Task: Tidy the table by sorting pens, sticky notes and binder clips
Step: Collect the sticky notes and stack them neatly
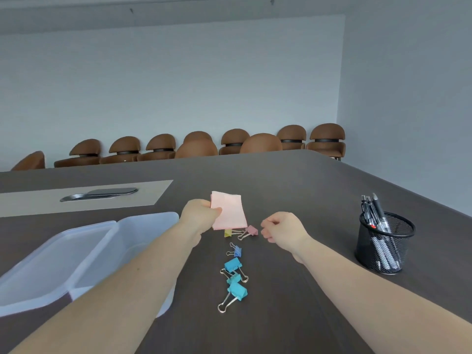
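Head cam view: left hand (pixel 200 213) has its grip pinched on a pink pad of sticky notes (pixel 228 209), held up above the dark counter (pixel 293 185). Right hand (pixel 282 227) is curled loosely, holding nothing. Binder clips (pixel 233 267) lie in a loose line on the counter between the arms. Pens (pixel 375 213) stand in a black mesh cup (pixel 384 247) off to the right, and a clear plastic box (pixel 76 254) sits left.

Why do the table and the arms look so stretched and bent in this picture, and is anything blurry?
Head view: the wide-angle lens bows the table edge and stretches the forearms; light is soft, shadows faint; the left hand holding pink sticky notes and the binder clips look slightly soft.
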A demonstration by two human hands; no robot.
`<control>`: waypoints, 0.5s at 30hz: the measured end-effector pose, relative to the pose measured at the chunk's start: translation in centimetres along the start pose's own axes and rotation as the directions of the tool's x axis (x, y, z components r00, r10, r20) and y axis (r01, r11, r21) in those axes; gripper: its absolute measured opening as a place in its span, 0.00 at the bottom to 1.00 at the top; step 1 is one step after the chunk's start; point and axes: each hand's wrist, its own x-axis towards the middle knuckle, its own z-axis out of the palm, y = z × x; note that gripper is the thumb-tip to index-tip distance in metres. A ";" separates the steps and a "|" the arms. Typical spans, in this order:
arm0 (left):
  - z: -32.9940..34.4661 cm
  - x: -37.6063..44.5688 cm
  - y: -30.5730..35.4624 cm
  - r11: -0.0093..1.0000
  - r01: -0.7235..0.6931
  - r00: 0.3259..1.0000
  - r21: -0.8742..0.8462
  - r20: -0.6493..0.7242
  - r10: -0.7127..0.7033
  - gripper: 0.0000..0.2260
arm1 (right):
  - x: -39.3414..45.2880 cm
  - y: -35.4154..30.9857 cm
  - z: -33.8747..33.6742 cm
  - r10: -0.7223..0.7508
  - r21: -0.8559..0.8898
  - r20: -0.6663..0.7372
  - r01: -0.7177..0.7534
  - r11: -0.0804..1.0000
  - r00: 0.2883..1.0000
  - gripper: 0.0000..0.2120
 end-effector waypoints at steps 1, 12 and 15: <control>-1.2 -0.2 0.1 1.000 -0.005 0.999 -0.002 -0.035 0.005 0.09 | -0.3 -0.4 0.3 0.004 -0.010 0.019 -0.004 1.000 1.000 0.12; -13.2 2.2 -6.3 0.942 0.187 0.978 0.277 -0.138 -0.154 0.07 | -0.8 -3.0 5.5 -0.078 -0.120 0.043 0.083 0.989 0.996 0.10; -14.8 4.0 -8.4 0.934 0.254 0.963 0.251 -0.154 -0.220 0.03 | -0.3 -2.7 6.0 -0.101 -0.111 0.018 0.103 0.989 0.995 0.10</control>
